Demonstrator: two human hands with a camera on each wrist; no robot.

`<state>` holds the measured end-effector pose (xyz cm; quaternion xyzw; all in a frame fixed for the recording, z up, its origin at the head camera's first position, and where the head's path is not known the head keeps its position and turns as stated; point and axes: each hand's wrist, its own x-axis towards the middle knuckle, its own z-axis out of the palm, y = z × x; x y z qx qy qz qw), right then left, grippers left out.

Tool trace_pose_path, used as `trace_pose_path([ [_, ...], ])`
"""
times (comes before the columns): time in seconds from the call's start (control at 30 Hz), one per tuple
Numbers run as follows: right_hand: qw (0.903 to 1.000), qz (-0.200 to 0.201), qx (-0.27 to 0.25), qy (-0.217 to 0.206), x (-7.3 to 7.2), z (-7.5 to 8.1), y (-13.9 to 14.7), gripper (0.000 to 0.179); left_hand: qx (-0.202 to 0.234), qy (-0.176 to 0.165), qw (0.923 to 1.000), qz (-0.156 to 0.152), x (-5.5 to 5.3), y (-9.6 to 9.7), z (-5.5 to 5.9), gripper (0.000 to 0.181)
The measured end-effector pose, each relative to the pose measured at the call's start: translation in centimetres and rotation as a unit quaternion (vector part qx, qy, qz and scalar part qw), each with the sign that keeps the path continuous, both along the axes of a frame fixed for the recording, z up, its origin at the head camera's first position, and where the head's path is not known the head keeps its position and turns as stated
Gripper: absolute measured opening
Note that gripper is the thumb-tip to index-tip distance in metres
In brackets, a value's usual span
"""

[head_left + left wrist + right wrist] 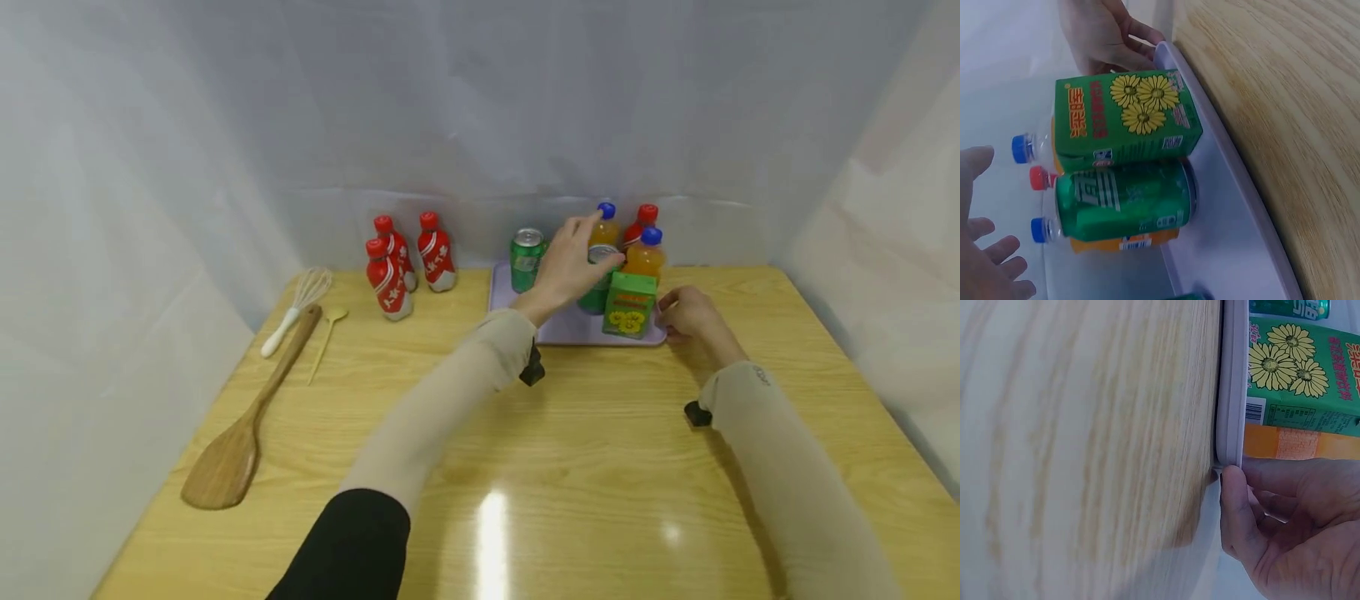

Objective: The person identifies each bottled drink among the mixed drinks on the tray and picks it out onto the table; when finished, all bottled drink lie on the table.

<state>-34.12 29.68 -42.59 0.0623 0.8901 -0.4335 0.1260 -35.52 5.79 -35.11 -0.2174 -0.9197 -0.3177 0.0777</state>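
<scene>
A lavender tray at the back holds drinks. On it are a green can at the left, a second green can, and a green drink carton with yellow flowers. Two orange drink bottles with blue caps and a red-capped bottle stand behind, partly hidden. My left hand reaches over the tray, fingers spread, and in the left wrist view it is apart from the second can's top. At the tray's right front corner, my right hand pinches the rim between thumb and fingers.
Several red bottles stand left of the tray on the wooden table. Farther left lie a whisk, a small yellow spoon and a wooden spatula. Pale sheeting hangs behind and at both sides.
</scene>
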Motion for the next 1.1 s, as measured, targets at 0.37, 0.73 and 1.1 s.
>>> trace_pose_path([
  [0.37,0.9997,0.015,0.015,0.014,0.5,-0.9,-0.8,0.035,-0.110,0.005,0.9937,0.020,-1.5,3.7,-1.5,0.078],
  [0.73,1.0000,0.002,-0.008,0.003,0.4,-1.1,-0.8,0.035,-0.218,0.055,0.9727,0.057,-2.3,5.7,-2.6,0.076],
  [1.1,0.9999,0.001,0.013,0.009,0.1,-0.2,-0.1,0.036,-0.204,0.070,0.9748,0.058,-2.6,6.8,-2.3,0.072],
])
